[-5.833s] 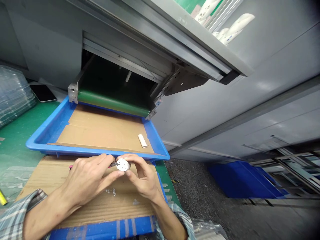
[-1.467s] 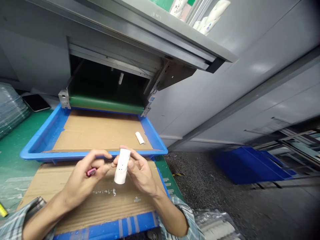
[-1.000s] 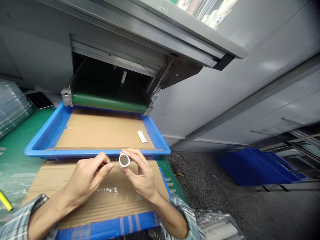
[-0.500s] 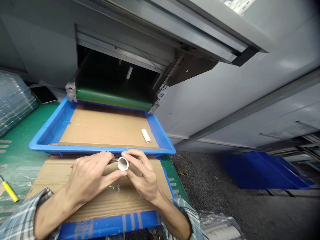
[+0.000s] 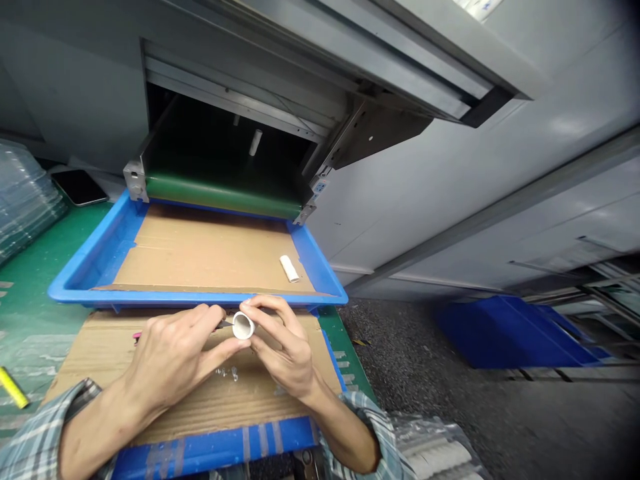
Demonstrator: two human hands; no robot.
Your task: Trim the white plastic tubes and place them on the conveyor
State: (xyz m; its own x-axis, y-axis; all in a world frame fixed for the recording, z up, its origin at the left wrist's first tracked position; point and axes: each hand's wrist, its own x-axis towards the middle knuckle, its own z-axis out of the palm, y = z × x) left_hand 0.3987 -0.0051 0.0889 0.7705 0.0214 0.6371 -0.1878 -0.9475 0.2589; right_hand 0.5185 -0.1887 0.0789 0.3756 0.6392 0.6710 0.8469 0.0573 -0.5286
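My right hand (image 5: 283, 347) pinches a short white plastic tube (image 5: 243, 326) between thumb and fingers, its open end facing me. In my left hand (image 5: 175, 350) is a thin knife (image 5: 225, 324) with a pointed dark blade; most of its handle is hidden by the fingers, and a pink end shows behind the hand. The blade's tip meets the left side of the tube's rim. My left thumb also reaches the tube's lower edge. Under the hands, small clear shavings (image 5: 234, 373) lie on a cardboard sheet (image 5: 250, 403).
Beyond the hands stands a blue tray (image 5: 200, 298) lined with cardboard, another white tube (image 5: 289, 269) inside it. A green conveyor belt (image 5: 220, 195) ends above the tray, carrying white tubes. To the left are a phone (image 5: 80, 187), clear plastic packaging (image 5: 25, 200) and a yellow tool (image 5: 13, 388).
The whole view has shifted slightly, so everything appears a little further left. Both hands keep their grips, with the blade still at the tube's rim.
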